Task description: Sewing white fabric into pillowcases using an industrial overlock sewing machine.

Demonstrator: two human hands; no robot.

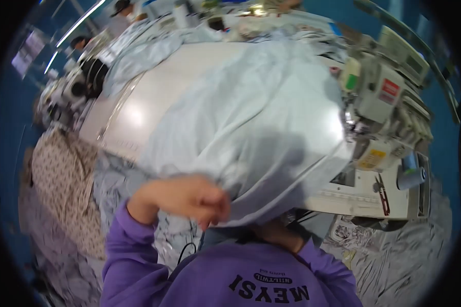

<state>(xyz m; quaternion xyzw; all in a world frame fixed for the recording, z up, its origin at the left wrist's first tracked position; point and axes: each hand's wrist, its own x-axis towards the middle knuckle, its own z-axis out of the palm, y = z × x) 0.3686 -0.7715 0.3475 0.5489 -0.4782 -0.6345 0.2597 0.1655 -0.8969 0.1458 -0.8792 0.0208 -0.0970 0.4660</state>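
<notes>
A large piece of pale blue cloth (251, 112) lies draped over the sewing table and hangs over its near edge in loose folds. My left hand (197, 199) is at the cloth's near left edge, smeared by motion. Its fingers look curled in; whether cloth is between them I cannot make out. Close to my body, my right hand (277, 233) reaches under the near hem of the cloth, which hides its fingers. To the right of the cloth stands a sewing machine (376, 97), with the cloth's right side lying close to its needle area.
Red-handled snips (383, 197) and a thread cone (411, 178) lie on the table's right end. Patterned beige cloth (61, 179) hangs at the left. More pale cloth (143, 61) lies along the table's far left edge. Other people (120, 13) are far back left.
</notes>
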